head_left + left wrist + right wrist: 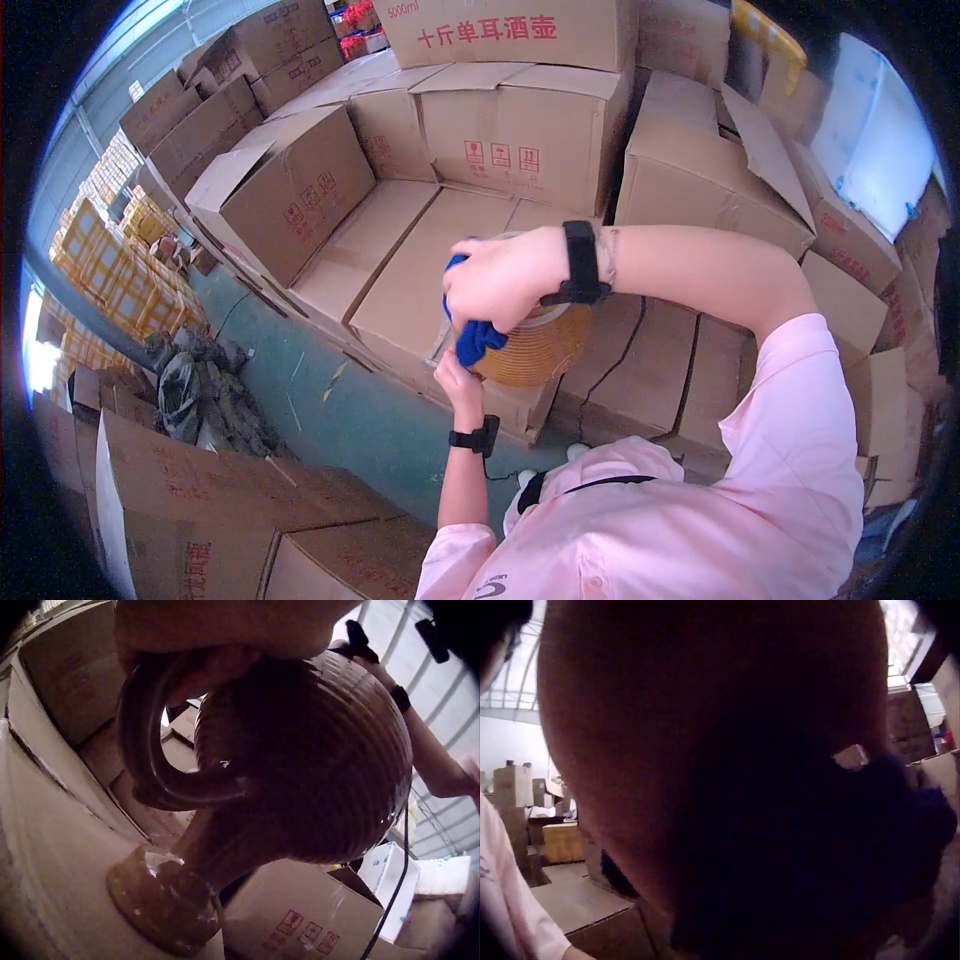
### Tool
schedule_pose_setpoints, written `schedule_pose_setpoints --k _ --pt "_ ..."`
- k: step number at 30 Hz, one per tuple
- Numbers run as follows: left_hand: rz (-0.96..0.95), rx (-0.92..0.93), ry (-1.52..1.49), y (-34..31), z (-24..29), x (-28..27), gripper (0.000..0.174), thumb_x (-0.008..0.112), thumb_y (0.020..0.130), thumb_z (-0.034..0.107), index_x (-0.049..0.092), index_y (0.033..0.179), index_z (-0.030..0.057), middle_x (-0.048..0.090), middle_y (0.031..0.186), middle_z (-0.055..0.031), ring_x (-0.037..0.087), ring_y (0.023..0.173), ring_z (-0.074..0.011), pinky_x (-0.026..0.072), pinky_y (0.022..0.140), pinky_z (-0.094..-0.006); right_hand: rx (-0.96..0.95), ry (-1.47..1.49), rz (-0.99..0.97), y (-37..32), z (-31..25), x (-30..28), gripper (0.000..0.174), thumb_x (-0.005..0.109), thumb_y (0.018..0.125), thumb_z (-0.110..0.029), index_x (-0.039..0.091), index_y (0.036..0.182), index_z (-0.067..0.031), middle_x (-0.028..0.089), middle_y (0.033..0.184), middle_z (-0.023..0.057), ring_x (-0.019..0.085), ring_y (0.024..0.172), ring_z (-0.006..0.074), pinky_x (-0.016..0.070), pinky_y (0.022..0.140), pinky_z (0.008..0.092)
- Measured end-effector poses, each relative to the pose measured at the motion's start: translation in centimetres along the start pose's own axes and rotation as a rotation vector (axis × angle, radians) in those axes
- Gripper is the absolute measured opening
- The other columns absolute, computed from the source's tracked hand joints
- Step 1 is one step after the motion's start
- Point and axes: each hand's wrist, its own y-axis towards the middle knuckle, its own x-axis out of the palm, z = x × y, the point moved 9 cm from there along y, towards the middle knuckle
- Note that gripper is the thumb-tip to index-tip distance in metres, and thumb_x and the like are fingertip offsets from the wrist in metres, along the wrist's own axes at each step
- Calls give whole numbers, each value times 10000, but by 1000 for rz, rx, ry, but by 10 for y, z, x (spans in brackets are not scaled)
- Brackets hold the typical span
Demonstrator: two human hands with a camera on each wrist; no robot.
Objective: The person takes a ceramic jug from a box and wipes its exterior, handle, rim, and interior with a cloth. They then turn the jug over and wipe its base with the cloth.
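A ribbed, glazed brown jug [540, 350] is tipped mouth-down, its neck and rim [165, 900] low against a cardboard box in the left wrist view. My left hand [460, 385] grips its looped handle [142, 750], fingers curled round the upper end. Above, my right hand [510, 280] bends over the jug and holds a bunched blue cloth [478, 342] against it. In the right wrist view the cloth [802, 855] is a dark mass beside the shaded round body. Forearm and hand hide much of the jug from the head view.
Closed cardboard boxes [430, 260] form the surface under the jug, with taller boxes [520, 130] stacked behind. An open-flapped box [690, 160] stands to the right. Green floor [260, 350] shows at left, beside a grey crumpled heap [205, 390]. A black cord [625, 350] hangs over the boxes.
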Motion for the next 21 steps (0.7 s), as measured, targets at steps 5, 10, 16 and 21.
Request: schedule_pose_setpoints --k 5,10,16,21 --pt "-52 -125 -29 -1 -8 4 380 346 937 203 590 852 -74 579 634 -163 546 582 -213 427 549 -376 211 488 164 -17 61 4 251 635 788 -214 656 1018 -116 672 902 121 627 870 261 459 781 378" --pt "-13 13 52 0 20 0 388 332 932 184 563 783 -90 566 595 -193 549 524 -230 407 493 -373 335 813 254 -34 83 9 319 601 889 -336 622 1086 -87 667 859 80 587 754 156 476 680 296" --pt "14 4 -39 1 -1 2 390 332 934 185 549 774 -98 568 618 -217 556 557 -243 417 529 -389 490 1203 286 -45 132 31 341 625 867 -412 694 879 -78 674 807 15 614 671 106 507 615 270" --pt "-11 -45 -21 2 12 1 413 332 946 209 538 750 -90 566 626 -160 527 582 -197 411 553 -370 594 1419 366 -73 159 61 326 610 886 -380 657 989 -75 676 890 24 630 726 95 514 614 239"
